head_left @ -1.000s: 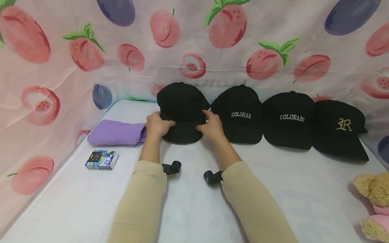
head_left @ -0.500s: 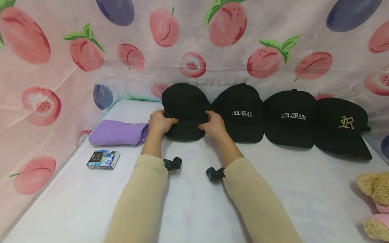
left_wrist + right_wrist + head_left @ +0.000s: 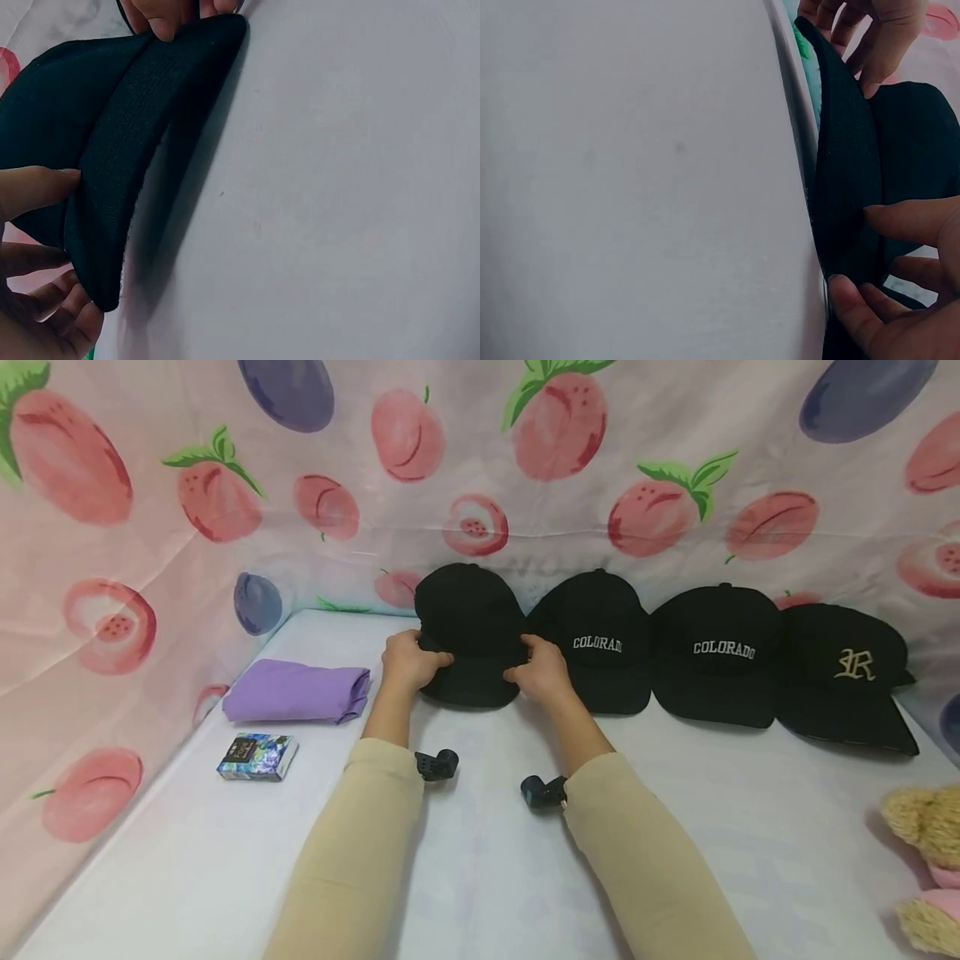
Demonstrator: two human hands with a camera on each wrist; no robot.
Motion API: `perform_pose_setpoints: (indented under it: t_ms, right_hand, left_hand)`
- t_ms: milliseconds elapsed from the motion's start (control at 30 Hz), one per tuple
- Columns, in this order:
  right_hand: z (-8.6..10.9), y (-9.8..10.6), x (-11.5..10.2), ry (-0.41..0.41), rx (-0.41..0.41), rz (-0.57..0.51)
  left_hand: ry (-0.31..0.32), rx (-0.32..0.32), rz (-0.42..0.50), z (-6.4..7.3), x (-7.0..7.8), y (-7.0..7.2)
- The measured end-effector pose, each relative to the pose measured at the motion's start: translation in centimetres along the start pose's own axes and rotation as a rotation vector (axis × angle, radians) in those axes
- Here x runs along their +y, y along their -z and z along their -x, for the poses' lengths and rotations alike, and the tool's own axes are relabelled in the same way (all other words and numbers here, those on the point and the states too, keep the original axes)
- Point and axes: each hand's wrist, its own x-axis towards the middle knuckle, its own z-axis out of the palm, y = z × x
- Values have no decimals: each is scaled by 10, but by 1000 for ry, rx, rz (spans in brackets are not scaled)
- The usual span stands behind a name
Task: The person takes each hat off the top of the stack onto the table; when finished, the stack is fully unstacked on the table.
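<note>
A plain black cap (image 3: 472, 618) stands at the back left of the row, brim toward me. My left hand (image 3: 411, 662) grips its left side, thumb on top where brim meets crown and fingers beneath, as the left wrist view shows. On the opposite side my right hand (image 3: 543, 670) pinches the brim's edge the same way, thumb (image 3: 900, 217) above it. The right hand overlaps the neighbouring black cap (image 3: 600, 647) lettered COLORADO. Farther right come another COLORADO cap (image 3: 720, 656) and a black cap with a gold R (image 3: 847, 677).
Left of the caps lies a folded purple cloth (image 3: 296, 691), with a small patterned box (image 3: 257, 757) in front of it. A teddy bear (image 3: 930, 827) shows at the right edge. Fruit-print fabric (image 3: 480, 460) hangs behind the white table (image 3: 480, 852).
Both hands have shifted the plain black cap to the right, up close against the first COLORADO cap. The other caps, cloth and box have stayed put.
</note>
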Motion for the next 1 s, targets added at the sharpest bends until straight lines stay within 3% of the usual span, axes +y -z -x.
perform_pose_setpoints:
  t_ms: [600,1000]
  right_hand:
    - [2,0,1,-2,23,-13]
    - [2,0,2,2,58,9]
  left_hand:
    - [-8,-42,-48,-4,-3,-3]
    - [-8,-37,-69,-6,-6,-10]
